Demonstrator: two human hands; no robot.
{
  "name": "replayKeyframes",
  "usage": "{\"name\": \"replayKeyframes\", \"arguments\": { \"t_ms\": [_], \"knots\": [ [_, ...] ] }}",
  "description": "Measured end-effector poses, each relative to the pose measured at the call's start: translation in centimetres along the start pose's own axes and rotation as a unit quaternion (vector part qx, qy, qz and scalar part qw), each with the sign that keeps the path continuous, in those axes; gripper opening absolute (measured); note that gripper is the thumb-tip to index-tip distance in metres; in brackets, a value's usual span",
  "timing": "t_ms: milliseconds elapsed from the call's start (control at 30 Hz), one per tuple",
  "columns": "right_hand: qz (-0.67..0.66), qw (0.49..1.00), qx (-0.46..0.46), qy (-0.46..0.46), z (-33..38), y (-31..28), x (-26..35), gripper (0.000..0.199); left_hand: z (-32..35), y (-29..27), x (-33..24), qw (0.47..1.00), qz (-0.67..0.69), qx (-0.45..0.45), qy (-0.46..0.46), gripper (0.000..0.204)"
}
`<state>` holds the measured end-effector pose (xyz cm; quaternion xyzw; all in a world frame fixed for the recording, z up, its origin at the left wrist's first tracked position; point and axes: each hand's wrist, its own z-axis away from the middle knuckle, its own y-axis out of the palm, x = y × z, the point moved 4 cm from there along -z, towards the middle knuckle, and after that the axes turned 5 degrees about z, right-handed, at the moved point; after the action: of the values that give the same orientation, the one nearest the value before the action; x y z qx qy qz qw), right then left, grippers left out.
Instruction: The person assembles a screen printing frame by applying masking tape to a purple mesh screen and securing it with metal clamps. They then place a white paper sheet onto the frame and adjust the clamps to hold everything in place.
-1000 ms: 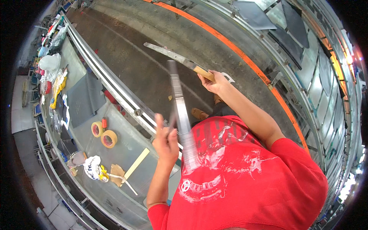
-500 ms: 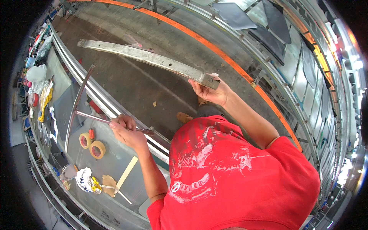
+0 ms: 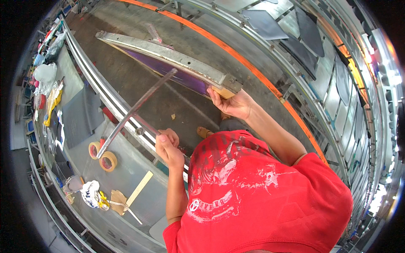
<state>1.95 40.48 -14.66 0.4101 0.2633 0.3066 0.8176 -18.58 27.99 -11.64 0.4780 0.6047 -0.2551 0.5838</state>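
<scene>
My right hand (image 3: 236, 103) grips the near corner of a screen-printing frame (image 3: 173, 57). The frame is held tilted, nearly edge-on, and reaches away to the far left. Purple mesh (image 3: 147, 63) shows along its underside. In my left hand (image 3: 170, 149), the fingers are wrapped round the stem of a T-shaped metal tool (image 3: 130, 114). Its long crossbar slants over the white rail (image 3: 95, 82) at the edge of the table (image 3: 130, 162). The crossbar's near end hangs above two rolls of masking tape (image 3: 108, 161). A red-handled item beside the rolls is partly hidden.
A white cloth bundle (image 3: 91, 195), brown scrap (image 3: 118, 201), yellowish strip (image 3: 140, 187) and dark sheet (image 3: 82, 116) lie on the left table. Plastic bags (image 3: 45, 72) sit farther off. An orange rail (image 3: 236, 52) runs along the right-hand table, which carries dark sheets (image 3: 263, 24).
The frame has tipped, so its purple mesh now shows. My left hand has moved right and slightly down, and the T-shaped tool has turned, its crossbar swinging right toward the frame.
</scene>
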Motion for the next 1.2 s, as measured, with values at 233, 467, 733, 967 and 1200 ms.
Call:
{"name": "replayKeyframes", "arguments": {
  "t_ms": [233,467,733,967,1200],
  "knots": [
    [-0.004,1.0,0.006,-0.01,-1.3,0.0,-0.5,0.035,1.3,0.8,1.5,0.999,-0.027,0.029,0.007,0.047],
    [-0.024,0.998,-0.054,-0.026,-1.0,-0.7,-1.2,0.034,0.2,1.4,-0.2,0.999,-0.037,0.017,-0.002,0.031],
    [0.022,0.997,-0.068,-0.007,0.3,-5.4,-0.6,0.027,-7.8,2.7,-7.0,0.978,-0.097,-0.08,0.166,0.013],
    [-0.046,0.997,-0.048,-0.04,1.4,-10.4,-1.8,0.015,-10.2,10.1,-6.9,0.972,-0.185,0.085,0.114,0.041],
    [-0.01,0.994,-0.045,-0.096,3.8,-15.3,-0.3,0.023,-7.5,15.8,-1.4,0.976,-0.122,0.178,0.004,0.021]
  ]
}}
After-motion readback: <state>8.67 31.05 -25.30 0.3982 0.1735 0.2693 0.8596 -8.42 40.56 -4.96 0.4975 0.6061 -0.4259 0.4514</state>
